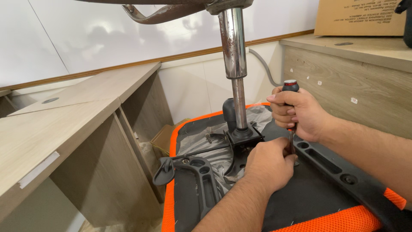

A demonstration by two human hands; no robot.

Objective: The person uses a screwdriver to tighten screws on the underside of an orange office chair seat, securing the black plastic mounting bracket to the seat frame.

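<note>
Wooden table, far left: carries nothing in use. Overturned office chair seat, black underside with orange mesh edge, centre and near: mechanism plate and chrome gas column already mounted; armrest bracket at right seemingly not yet fully fastened. Left hand: fingers curled together, steadying the driver's tip at the bracket. Right hand: fingers clamped around the upright screwdriver; screw hidden, probably partly driven.

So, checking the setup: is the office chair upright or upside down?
Upside down: the chair seat shows its black underside, and the chrome gas cylinder points up.
</note>
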